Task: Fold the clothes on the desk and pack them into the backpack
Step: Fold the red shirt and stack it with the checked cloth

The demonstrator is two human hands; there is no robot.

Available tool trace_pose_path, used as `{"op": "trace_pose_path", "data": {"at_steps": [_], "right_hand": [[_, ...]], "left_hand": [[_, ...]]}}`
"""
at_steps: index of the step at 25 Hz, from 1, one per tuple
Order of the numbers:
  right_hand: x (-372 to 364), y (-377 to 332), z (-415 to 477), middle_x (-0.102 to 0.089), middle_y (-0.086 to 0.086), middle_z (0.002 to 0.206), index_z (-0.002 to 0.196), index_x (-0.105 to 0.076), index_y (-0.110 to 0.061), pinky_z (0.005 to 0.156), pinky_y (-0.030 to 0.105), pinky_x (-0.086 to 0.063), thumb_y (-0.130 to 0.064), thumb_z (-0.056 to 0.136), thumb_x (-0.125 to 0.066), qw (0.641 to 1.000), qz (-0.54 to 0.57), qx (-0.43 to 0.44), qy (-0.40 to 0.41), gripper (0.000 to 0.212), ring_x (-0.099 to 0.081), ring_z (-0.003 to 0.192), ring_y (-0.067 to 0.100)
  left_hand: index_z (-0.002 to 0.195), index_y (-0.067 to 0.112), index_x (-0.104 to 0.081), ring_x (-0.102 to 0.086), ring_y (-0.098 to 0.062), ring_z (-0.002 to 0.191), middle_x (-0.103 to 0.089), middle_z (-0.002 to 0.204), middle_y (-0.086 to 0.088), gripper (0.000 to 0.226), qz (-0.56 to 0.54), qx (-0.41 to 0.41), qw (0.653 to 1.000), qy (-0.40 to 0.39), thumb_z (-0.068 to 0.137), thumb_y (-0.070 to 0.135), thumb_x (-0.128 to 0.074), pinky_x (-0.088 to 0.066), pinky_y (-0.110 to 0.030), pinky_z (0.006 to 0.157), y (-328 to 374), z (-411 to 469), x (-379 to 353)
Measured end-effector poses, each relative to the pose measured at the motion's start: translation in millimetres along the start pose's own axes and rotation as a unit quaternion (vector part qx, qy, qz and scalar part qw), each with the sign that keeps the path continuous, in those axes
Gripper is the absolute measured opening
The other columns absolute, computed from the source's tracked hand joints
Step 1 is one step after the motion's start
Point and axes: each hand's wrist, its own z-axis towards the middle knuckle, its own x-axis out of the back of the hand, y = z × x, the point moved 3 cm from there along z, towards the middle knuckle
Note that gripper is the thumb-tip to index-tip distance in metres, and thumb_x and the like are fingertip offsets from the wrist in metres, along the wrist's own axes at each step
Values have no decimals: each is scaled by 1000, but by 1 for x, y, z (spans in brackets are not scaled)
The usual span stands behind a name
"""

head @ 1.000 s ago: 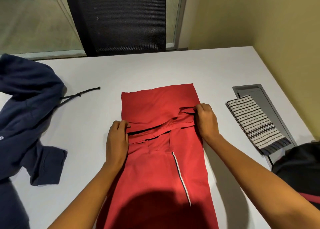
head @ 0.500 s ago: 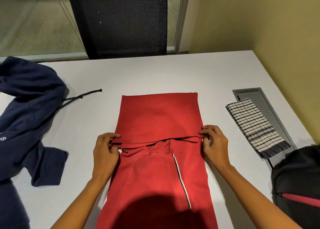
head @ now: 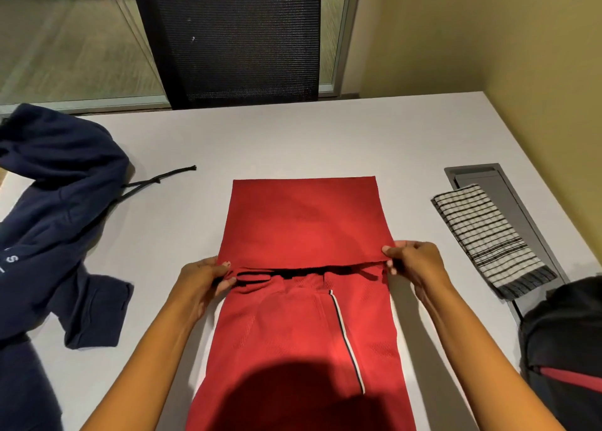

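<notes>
— Where is the red garment (head: 303, 228) seen?

— It is laid flat on the white surface (head: 293, 137), from the centre of the view down to 6 o'clock. Its far part is folded back over itself. A dark gap is seen under the folded edge, just above the collar.

— How is that edge held?

— At 9 o'clock of the fold, its corner is pinched by the left hand (head: 202, 280), with thumb above and fingers (head: 228, 282) curled beneath. At 3 o'clock the other corner is pinched the same way by the right hand (head: 413, 264). Both sets of fingers are closed on the cloth.

— And the backpack (head: 566, 349)?

— A black one with a red stripe is seen at 4 o'clock, cut off by the frame edge. Whether it is open cannot be told.

— What else is on the surface?

— A navy hoodie (head: 58, 202) is heaped at 9 o'clock, its drawstring (head: 159, 180) trailing towards the centre. A folded striped cloth (head: 482, 235) is laid at 3 o'clock, partly over a grey hatch (head: 479, 175). A black mesh chair (head: 234, 36) is seen at 12 o'clock, beyond the far edge.
</notes>
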Motion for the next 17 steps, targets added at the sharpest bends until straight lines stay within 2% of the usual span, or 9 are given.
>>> {"op": "trace_pose_path", "data": {"at_steps": [1, 2, 3, 4, 6, 8, 10, 14, 17], "right_hand": [[0, 7, -1, -64, 9, 61, 92, -69, 7, 60, 32, -51, -6, 81, -72, 997, -76, 0, -2, 18, -57, 52, 21], [0, 10, -4, -66, 8, 72, 95, -68, 3, 69, 34, -53, -12, 81, -73, 988, -152, 12, 13, 20, -61, 64, 23], [0, 11, -7, -66, 6, 83, 99, -66, -4, 77, 33, -51, -17, 82, -73, 975, -214, 40, 48, 23, -62, 78, 23], [0, 5, -11, -65, 4, 92, 104, -63, -9, 79, 30, -46, -19, 83, -72, 961, -250, 83, 87, 25, -60, 88, 23], [-6, -18, -16, -63, 6, 102, 110, -60, -10, 75, 26, -37, -13, 85, -68, 930, -272, 207, 132, 26, -58, 98, 25], [-20, -39, -7, -60, 13, 111, 115, -60, -7, 80, 31, -38, -3, 86, -62, 889, -303, 324, 111, 29, -54, 106, 31], [-38, -55, 11, -56, 17, 119, 121, -58, -6, 87, 37, -42, 4, 85, -56, 840, -364, 397, 68, 38, -49, 112, 35], [-67, -89, 55, -47, 17, 139, 137, -49, -6, 100, 42, -40, 12, 81, -50, 763, -470, 444, -17, 59, -40, 130, 35], [-80, -103, 74, -51, 21, 134, 139, -45, -3, 98, 43, -38, 3, 90, -47, 722, -521, 451, -60, 49, -42, 126, 39]], "left_hand": [[107, -4, -60, -67, -20, 70, -66, 87, -13, 18, 68, 3, 998, 19, 90, -4, -58, -59, -26, 59, -5, -1, 4], [109, 0, -60, -67, -23, 76, -65, 88, -10, 20, 188, -28, 980, 56, 89, 4, -62, -59, -31, 66, -6, -1, 9], [110, 6, -60, -66, -25, 86, -65, 92, -6, 25, 304, -79, 945, 92, 87, 13, -66, -56, -35, 76, -3, -4, 11], [110, 11, -59, -62, -26, 95, -63, 98, -4, 28, 376, -144, 907, 121, 86, 20, -68, -50, -35, 82, 3, -5, 10], [114, 13, -58, -57, -25, 104, -60, 111, -6, 31, 409, -260, 865, 130, 86, 22, -67, -42, -32, 83, 23, -9, -3], [123, 11, -57, -53, -28, 112, -57, 122, -10, 36, 425, -338, 832, 111, 89, 18, -65, -41, -36, 91, 43, 2, -23], [130, 12, -54, -47, -30, 121, -54, 131, -11, 39, 467, -390, 790, 81, 92, 17, -59, -37, -42, 100, 60, 20, -47], [137, 13, -48, -41, -30, 129, -49, 140, -9, 38, 550, -411, 724, 59, 99, 15, -46, -33, -44, 101, 92, 64, -81], [134, 13, -51, -45, -30, 125, -53, 134, -10, 35, 610, -379, 695, 35, 100, 13, -42, -33, -41, 98, 104, 89, -90]]}}
